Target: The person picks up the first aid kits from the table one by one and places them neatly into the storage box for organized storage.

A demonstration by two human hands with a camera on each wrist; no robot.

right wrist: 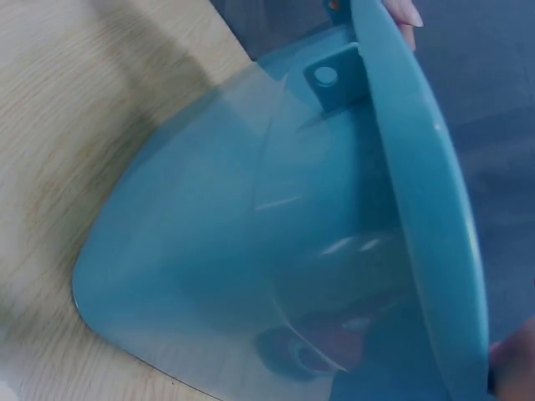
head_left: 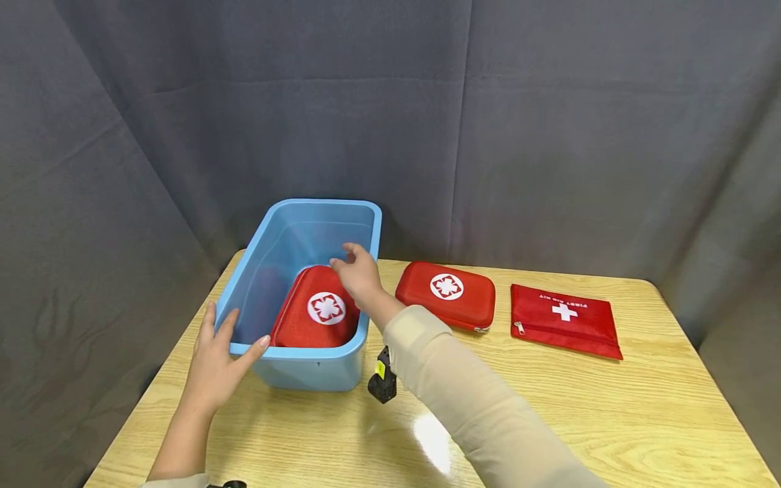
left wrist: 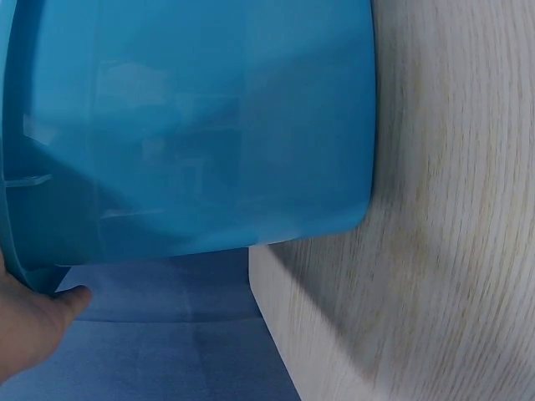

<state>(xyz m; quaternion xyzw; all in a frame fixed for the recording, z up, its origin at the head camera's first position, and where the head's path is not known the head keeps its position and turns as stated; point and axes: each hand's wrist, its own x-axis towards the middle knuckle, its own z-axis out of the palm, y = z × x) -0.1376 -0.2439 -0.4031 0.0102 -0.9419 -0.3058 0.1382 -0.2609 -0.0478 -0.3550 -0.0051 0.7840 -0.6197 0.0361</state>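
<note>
My left hand [head_left: 213, 362] grips the near left corner of a blue plastic bin [head_left: 308, 354], its thumb over the front rim and other fingers at the left rim. In the left wrist view, part of that hand [left wrist: 33, 322] shows just under the rim. A red hard zip case [head_left: 314, 308] with a white round emblem lies tilted inside the bin. My right hand [head_left: 358, 271] reaches over the bin's right rim above the case, fingers loosely bent with nothing between them. In the right wrist view, only a blurred edge of this hand [right wrist: 520, 361] shows.
Right of the bin, a second red hard case [head_left: 421, 288] lies on the wooden table [head_left: 579, 420]. Farther right is a flat red first aid pouch [head_left: 549, 318] with a white cross. A grey curtain [head_left: 549, 135] hangs behind. A black wrist device [head_left: 382, 379] hangs under the right sleeve.
</note>
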